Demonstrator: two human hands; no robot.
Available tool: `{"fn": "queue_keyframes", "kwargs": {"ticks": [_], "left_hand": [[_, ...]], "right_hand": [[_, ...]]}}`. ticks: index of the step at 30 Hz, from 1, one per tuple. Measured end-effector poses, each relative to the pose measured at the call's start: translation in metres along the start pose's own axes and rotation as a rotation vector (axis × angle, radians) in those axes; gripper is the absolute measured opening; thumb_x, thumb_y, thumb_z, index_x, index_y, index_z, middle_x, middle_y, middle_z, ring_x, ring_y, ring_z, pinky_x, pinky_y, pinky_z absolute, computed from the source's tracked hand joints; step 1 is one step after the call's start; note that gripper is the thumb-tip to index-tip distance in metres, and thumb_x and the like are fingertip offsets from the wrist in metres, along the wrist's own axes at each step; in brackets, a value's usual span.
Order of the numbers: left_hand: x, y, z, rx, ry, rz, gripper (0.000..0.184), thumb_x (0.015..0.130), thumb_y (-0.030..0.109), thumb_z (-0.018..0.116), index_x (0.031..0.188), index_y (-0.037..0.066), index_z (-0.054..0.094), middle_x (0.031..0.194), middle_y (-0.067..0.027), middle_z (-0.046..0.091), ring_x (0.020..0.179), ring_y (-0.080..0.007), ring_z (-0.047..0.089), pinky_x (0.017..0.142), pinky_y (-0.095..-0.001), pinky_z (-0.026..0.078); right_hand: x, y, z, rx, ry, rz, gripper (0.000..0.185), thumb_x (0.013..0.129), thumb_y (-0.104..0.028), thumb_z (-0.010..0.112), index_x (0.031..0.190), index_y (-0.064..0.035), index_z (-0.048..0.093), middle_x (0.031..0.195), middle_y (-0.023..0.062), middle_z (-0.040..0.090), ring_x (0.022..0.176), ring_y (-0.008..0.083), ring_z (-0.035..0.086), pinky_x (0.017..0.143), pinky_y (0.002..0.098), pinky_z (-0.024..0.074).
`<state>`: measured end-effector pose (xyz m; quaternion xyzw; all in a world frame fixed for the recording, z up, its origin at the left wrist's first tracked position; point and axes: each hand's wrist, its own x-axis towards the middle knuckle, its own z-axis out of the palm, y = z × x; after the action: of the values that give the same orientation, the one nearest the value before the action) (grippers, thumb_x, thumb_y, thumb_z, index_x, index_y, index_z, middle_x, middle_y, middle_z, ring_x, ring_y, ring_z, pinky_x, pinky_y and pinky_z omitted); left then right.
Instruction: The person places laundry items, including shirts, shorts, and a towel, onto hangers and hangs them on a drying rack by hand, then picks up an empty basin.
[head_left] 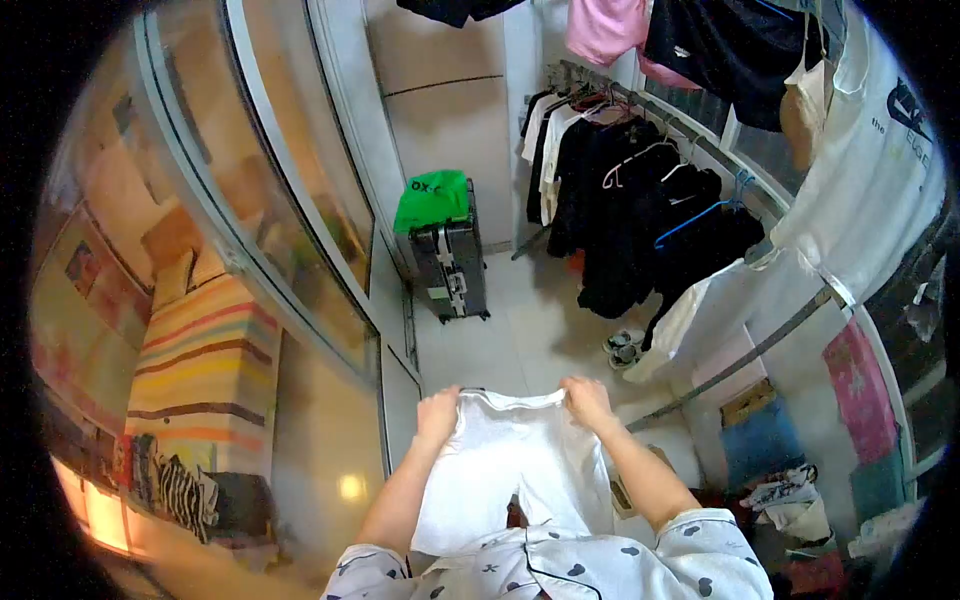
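Observation:
White shorts (480,470) hang stretched out in front of my body, the waistband at the top and the two legs hanging down. My left hand (438,415) is closed on the left end of the waistband. At its other end my right hand (588,402) grips the same band. Between the hands the band sags slightly. The lower edge of the shorts partly meets my patterned pyjama top (560,565), so some of it is hidden.
Ahead, a dark suitcase (450,265) carries a green bag (432,200). Dark and white clothes (620,210) hang from a rack on the right. Shoes (626,348) lie on the floor beneath. Sliding glass doors (290,190) run along the left. Folded cloths (790,500) are piled at lower right.

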<state>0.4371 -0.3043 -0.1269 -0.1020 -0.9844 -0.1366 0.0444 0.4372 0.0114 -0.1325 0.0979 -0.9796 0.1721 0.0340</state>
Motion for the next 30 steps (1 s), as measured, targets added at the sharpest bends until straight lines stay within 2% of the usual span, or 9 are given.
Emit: {"fn": "queue_keyframes", "kwargs": {"ticks": [5,12,15,19,21,23,25,28,30], "left_hand": [[-0.005,0.015,-0.027,-0.032,0.066,0.056,0.031,0.083,0.011,0.051,0.111,0.016,0.062,0.094,-0.0145,0.068,0.082,-0.0349,0.066,0.071,-0.047,0.052],[-0.006,-0.001,-0.037,0.024,-0.168,0.038,0.032,0.087,0.015,0.051,0.117,0.018,0.06,0.097,-0.0149,0.068,0.088,-0.0379,0.064,0.073,-0.0491,0.051],[0.013,-0.001,-0.086,-0.024,-0.123,0.001,0.03,0.087,0.016,0.051,0.116,0.018,0.06,0.097,-0.0174,0.067,0.09,-0.0383,0.063,0.076,-0.0484,0.05],[-0.005,0.06,-0.238,-0.257,0.269,0.091,0.041,0.08,-0.001,0.051,0.116,0.015,0.063,0.109,-0.0129,0.065,0.103,-0.0315,0.061,0.087,-0.0402,0.049],[-0.018,0.085,-0.275,-0.123,0.75,0.336,0.038,0.08,-0.001,0.051,0.115,0.007,0.063,0.119,-0.0152,0.062,0.118,-0.0299,0.056,0.103,-0.043,0.039],[-0.016,0.088,-0.23,-0.189,1.309,0.45,0.035,0.08,0.0,0.051,0.112,0.002,0.064,0.121,-0.0204,0.061,0.119,-0.0331,0.055,0.104,-0.046,0.037],[-0.01,0.063,-0.116,-0.18,0.796,0.407,0.036,0.082,0.005,0.051,0.117,0.004,0.062,0.118,-0.0177,0.062,0.112,-0.0313,0.058,0.1,-0.0471,0.041],[-0.03,0.024,0.038,-0.182,-0.003,0.203,0.038,0.081,0.008,0.052,0.116,0.014,0.064,0.105,-0.0134,0.067,0.094,-0.0337,0.063,0.087,-0.0457,0.048],[-0.014,-0.005,0.044,-0.074,-0.165,0.121,0.041,0.08,0.007,0.053,0.118,0.016,0.063,0.1,-0.0152,0.067,0.093,-0.0349,0.064,0.084,-0.0454,0.05]], "right_hand": [[-0.002,-0.011,-0.021,-0.011,-0.133,0.054,0.021,0.075,-0.013,0.059,0.093,-0.0107,0.068,0.092,0.0152,0.068,0.088,0.0337,0.064,0.075,0.0452,0.0497],[0.002,-0.001,-0.038,0.006,-0.229,0.014,0.027,0.066,-0.016,0.07,0.092,-0.0122,0.067,0.086,0.0132,0.068,0.086,0.0331,0.064,0.075,0.0447,0.0502],[0.018,-0.028,-0.113,-0.019,-0.114,0.03,0.021,0.077,-0.009,0.059,0.096,-0.0122,0.066,0.091,0.0121,0.068,0.088,0.0321,0.064,0.076,0.0437,0.0498],[-0.008,-0.089,-0.249,0.082,0.416,-0.149,0.035,0.074,0.0,0.052,0.103,-0.0128,0.067,0.093,0.0131,0.067,0.089,0.0331,0.064,0.078,0.0436,0.0497],[-0.038,-0.111,-0.285,0.135,0.681,-0.23,0.043,0.071,0.001,0.051,0.109,-0.0134,0.066,0.096,0.0116,0.068,0.095,0.0319,0.063,0.085,0.0402,0.0469],[-0.041,-0.121,-0.268,0.145,1.062,-0.395,0.042,0.07,0.0,0.051,0.109,-0.0098,0.066,0.094,0.0134,0.067,0.093,0.0349,0.062,0.086,0.0432,0.0448],[-0.033,-0.089,-0.179,0.064,1.151,-0.377,0.039,0.071,-0.001,0.051,0.107,-0.0068,0.066,0.092,0.015,0.067,0.093,0.0377,0.061,0.087,0.0458,0.0431],[-0.033,0.002,0.03,-0.115,-0.318,-0.024,0.022,0.073,-0.01,0.062,0.092,-0.0141,0.073,0.091,0.0163,0.068,0.092,0.03,0.065,0.08,0.045,0.0502],[-0.054,0.031,0.041,0.009,-0.094,0.109,0.025,0.072,-0.005,0.057,0.089,-0.0149,0.073,0.084,0.0151,0.068,0.082,0.0328,0.065,0.074,0.0431,0.0511]]}}
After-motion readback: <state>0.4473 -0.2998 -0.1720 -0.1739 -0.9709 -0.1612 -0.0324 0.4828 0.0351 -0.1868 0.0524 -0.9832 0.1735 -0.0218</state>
